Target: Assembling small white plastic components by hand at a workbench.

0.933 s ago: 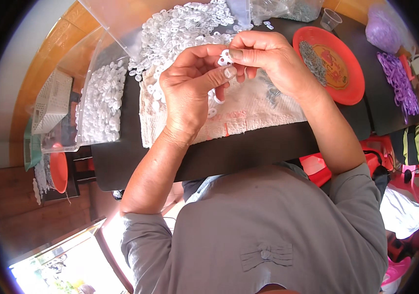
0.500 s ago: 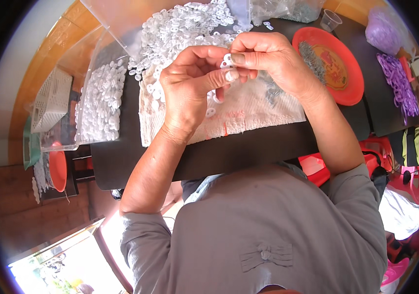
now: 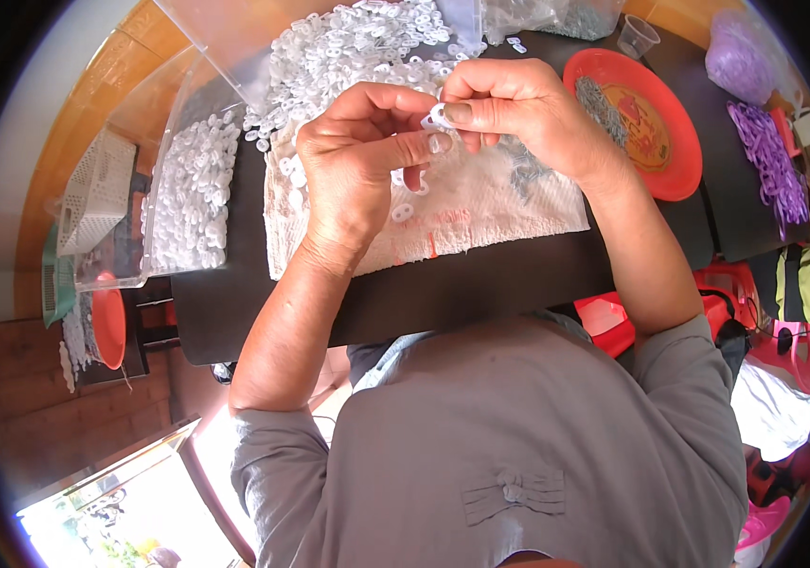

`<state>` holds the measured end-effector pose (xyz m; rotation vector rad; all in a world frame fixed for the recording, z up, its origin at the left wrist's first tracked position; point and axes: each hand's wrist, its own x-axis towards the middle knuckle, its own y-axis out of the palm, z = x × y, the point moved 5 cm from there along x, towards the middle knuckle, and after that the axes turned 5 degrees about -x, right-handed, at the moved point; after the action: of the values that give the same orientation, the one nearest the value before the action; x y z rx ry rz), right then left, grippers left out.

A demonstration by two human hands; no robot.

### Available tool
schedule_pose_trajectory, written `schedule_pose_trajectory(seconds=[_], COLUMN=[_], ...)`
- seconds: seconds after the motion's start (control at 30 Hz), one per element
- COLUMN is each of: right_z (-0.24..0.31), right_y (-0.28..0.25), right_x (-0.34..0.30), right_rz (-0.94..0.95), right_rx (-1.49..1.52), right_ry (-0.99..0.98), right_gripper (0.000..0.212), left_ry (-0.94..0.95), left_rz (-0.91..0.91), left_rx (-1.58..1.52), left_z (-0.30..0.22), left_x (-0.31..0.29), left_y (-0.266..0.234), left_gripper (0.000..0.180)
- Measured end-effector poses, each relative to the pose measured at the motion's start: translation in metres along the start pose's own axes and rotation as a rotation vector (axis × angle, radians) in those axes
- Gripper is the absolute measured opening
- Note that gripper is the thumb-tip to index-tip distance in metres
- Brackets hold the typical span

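A small white plastic ring sits pinched between the fingertips of both hands, raised above the middle of the desk. The right hand is closed around it from the right, thumb and forefinger pressed on the ring; the left hand is curled, its thumb and forefinger tips meeting the same piece from the left. Beneath the hands lies a white cloth with a few loose rings on it, and beyond them a heap of white rings spreads over the far part of the desk. To the left, a clear plastic bin holds more white rings, with a white lattice basket beside it. To the right stands an orange plate carrying small grey metal parts, and further right a pile of purple pieces.
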<state>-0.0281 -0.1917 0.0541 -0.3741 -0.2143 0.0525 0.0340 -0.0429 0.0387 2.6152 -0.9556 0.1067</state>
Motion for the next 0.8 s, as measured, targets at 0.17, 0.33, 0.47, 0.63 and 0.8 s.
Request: schedule_pose_trajectory(seconds=[0.17, 0.33, 0.47, 0.63, 0.8], right_z=[-0.004, -0.004, -0.007, -0.007, -0.006], right_y=[0.009, 0.006, 0.001, 0.007, 0.008], right_x=[0.001, 0.002, 0.002, 0.002, -0.001], right_rz=[-0.003, -0.031, -0.092, -0.164, -0.306], right_rx=[0.068, 0.052, 0.038, -0.043, -0.019], right_ry=[0.005, 0.011, 0.003, 0.016, -0.019], right_gripper=[0.017, 0.017, 0.017, 0.016, 0.014], left_ry=[0.015, -0.005, -0.090, -0.129, -0.141], left_rz=[0.006, -0.010, -0.070, -0.093, -0.097], left_rx=[0.012, -0.110, -0.145, -0.082, -0.080], left_z=[0.000, 0.006, 0.010, 0.015, 0.016], left_x=[-0.001, 0.000, 0.000, -0.001, -0.003], left_y=[-0.002, 0.001, 0.002, -0.001, 0.001], left_gripper=[0.022, 0.016, 0.011, 0.007, 0.008])
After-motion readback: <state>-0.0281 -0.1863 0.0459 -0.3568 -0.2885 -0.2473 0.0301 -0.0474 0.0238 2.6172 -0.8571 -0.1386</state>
